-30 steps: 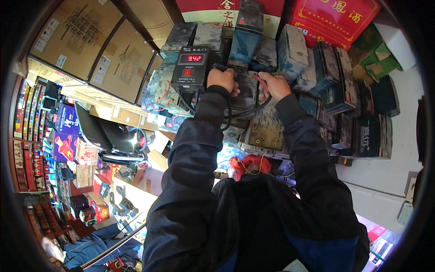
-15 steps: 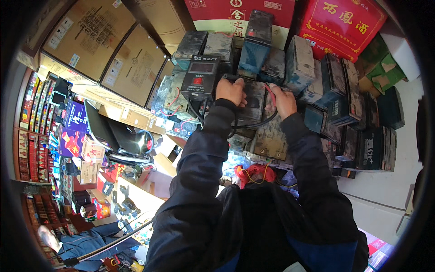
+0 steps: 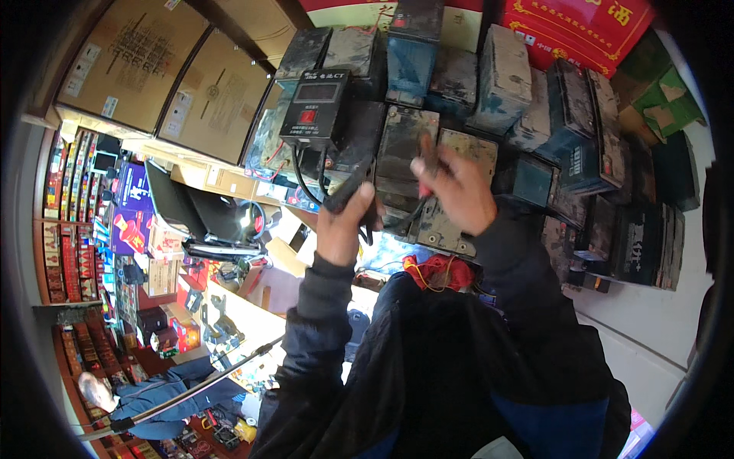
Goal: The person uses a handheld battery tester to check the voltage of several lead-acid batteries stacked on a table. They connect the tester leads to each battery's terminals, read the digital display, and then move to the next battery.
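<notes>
A black battery tester (image 3: pixel 315 111) with a small screen and a red switch stands on the dusty batteries, left of centre. Its black cables (image 3: pixel 300 174) hang from the lower edge. My left hand (image 3: pixel 342 229) is closed around a black clamp (image 3: pixel 350 191), held just below and right of the tester. In my right hand (image 3: pixel 465 191) is a red clamp (image 3: pixel 425 183), its tip over a dusty grey-topped battery (image 3: pixel 407 141). Both clamps appear lifted off the batteries; motion blurs the right hand slightly.
Several used batteries (image 3: pixel 501 84) are stacked at the back and right. Brown cartons (image 3: pixel 126 61) line the left, a red box (image 3: pixel 569 30) the back. Red netting (image 3: pixel 440 271) lies near my body. Another person (image 3: pixel 164 394) is at lower left.
Both hands have drawn back toward me from the battery tops, the left also moving leftward. The clamps now show lifted in the hands. The view has shifted slightly.
</notes>
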`<action>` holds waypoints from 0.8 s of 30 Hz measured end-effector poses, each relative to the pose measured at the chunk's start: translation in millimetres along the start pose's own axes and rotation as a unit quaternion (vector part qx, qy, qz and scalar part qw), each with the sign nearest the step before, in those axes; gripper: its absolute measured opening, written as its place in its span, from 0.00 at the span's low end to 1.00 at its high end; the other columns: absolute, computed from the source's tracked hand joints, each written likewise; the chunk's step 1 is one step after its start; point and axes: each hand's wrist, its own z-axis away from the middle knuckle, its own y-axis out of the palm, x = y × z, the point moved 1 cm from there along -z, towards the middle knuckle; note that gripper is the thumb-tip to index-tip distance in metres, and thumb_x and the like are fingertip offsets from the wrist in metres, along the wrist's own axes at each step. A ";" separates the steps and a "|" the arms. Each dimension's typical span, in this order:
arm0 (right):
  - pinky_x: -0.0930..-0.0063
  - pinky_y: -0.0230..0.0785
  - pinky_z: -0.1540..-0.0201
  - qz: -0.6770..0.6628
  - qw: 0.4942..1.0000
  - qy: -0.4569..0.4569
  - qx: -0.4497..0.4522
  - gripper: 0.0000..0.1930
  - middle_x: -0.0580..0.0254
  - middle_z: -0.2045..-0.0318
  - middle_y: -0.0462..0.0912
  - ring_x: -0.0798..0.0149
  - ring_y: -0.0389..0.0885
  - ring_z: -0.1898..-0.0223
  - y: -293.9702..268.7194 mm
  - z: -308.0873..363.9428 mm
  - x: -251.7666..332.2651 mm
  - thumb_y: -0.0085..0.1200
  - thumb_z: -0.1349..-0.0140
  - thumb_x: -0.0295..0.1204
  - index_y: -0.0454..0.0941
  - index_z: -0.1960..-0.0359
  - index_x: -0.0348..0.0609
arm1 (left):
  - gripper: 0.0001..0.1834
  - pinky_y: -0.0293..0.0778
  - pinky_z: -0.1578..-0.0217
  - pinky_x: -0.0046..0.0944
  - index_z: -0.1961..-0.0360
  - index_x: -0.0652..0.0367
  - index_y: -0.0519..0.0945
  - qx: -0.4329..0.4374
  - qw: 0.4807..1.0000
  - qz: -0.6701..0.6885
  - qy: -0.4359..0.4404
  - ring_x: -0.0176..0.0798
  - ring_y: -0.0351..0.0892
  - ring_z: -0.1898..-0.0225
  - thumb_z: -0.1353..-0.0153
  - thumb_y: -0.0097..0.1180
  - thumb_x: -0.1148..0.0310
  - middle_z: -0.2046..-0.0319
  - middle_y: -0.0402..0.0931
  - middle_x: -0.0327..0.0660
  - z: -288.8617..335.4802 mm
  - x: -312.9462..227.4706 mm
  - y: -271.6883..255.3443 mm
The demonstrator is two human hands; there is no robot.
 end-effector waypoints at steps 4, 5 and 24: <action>0.61 0.77 0.59 0.052 0.993 -0.088 0.066 0.16 0.51 0.65 0.85 0.55 0.87 0.60 58.2 34.0 11.9 0.57 0.29 0.35 0.74 0.48 0.37 | 0.23 0.70 0.61 0.30 0.45 0.65 0.80 -0.033 0.999 0.003 0.014 0.29 0.74 0.64 0.29 0.59 0.56 0.61 0.79 0.36 45.9 22.4 -15.5; 0.60 0.78 0.58 0.114 0.982 -0.130 0.072 0.17 0.48 0.65 0.85 0.51 0.87 0.60 69.0 39.1 12.7 0.57 0.30 0.34 0.72 0.45 0.37 | 0.27 0.71 0.58 0.30 0.42 0.65 0.78 -0.031 0.999 -0.015 0.036 0.29 0.74 0.60 0.32 0.63 0.54 0.57 0.77 0.37 53.4 27.0 -18.4; 0.53 0.74 0.51 0.183 0.980 -0.024 0.079 0.18 0.44 0.52 0.80 0.39 0.81 0.52 122.6 79.0 35.0 0.55 0.30 0.33 0.70 0.42 0.40 | 0.42 0.68 0.35 0.40 0.29 0.66 0.67 0.182 0.983 -0.010 0.013 0.37 0.73 0.37 0.42 0.74 0.70 0.37 0.73 0.44 83.5 6.4 -72.3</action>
